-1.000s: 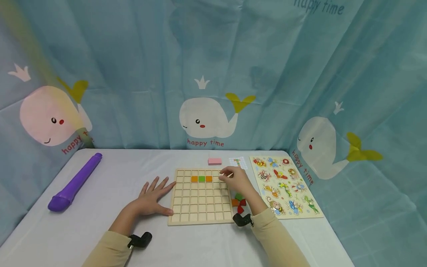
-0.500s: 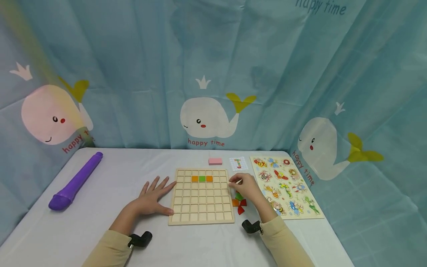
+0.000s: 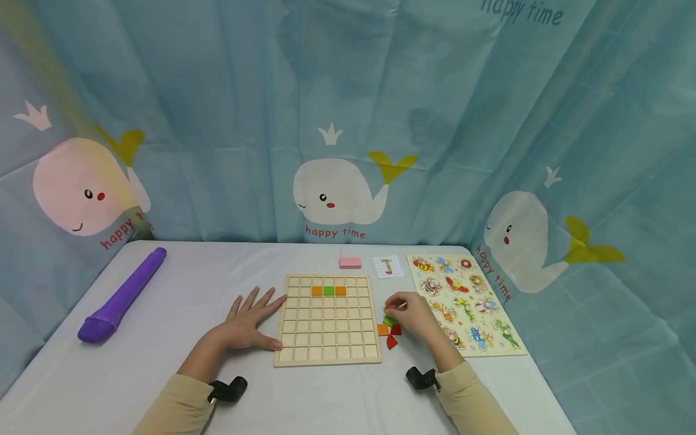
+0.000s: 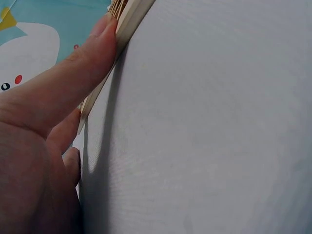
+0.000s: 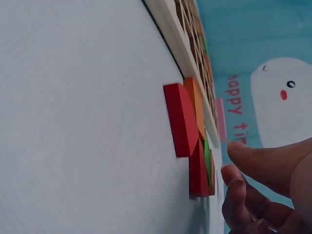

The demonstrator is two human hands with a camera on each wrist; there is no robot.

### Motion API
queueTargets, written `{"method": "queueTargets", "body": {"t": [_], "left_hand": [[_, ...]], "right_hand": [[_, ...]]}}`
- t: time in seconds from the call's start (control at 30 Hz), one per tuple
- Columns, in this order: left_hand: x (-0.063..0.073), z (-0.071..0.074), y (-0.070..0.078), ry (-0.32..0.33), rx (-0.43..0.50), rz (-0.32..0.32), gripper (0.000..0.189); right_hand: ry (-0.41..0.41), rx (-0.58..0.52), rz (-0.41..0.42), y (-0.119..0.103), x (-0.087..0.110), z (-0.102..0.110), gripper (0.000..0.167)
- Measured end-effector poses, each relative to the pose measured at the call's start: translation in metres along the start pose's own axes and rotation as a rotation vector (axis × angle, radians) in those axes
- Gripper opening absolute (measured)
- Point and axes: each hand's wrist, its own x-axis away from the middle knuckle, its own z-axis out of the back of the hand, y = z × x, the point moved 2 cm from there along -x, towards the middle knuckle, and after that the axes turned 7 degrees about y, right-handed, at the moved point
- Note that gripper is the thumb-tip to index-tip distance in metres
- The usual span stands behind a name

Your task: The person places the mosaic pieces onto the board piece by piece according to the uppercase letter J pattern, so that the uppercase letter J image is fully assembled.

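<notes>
The right hand [image 3: 414, 314] has drawn back from the wooden grid board [image 3: 328, 320] to the loose coloured tiles [image 3: 389, 331] beside its right edge, fingers curling onto a green tile [image 3: 388, 320]. The left hand [image 3: 251, 320] lies flat, fingers spread, steadying the board on the tabletop [image 3: 163, 338].

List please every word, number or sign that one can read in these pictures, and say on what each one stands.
"happy time" – red letters under the middle whale on the curtain.
"happy time" – red, slanted, under the left whale.
"happy time" – dark letters at the curtain's top right, partly cut off.
Red letters beside the right whale: too slanted to read.
Card: a coloured figure, no readable text.
Animal puzzle: no text seen.
</notes>
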Motion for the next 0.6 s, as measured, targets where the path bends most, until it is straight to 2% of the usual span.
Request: {"method": "queueTargets", "body": {"t": [0.2,0.37,0.6], "left_hand": [[-0.0007,0.0007,-0.001,-0.004,-0.001,-0.001,0.118],[-0.0006,0.001,-0.002,0.0,-0.003,-0.017,0.118],[-0.0001,0.0001,-0.0025,0.005,-0.011,-0.032,0.118]], "right_hand": [[0.043,0.049,-0.029,0.0055,-0.0047,0.0008,0.014],[0.032,0.122,-0.074,0.0086,-0.0085,-0.0004,0.02],[0.013,0.11,-0.111,0.0073,-0.01,0.0007,0.022]]}}
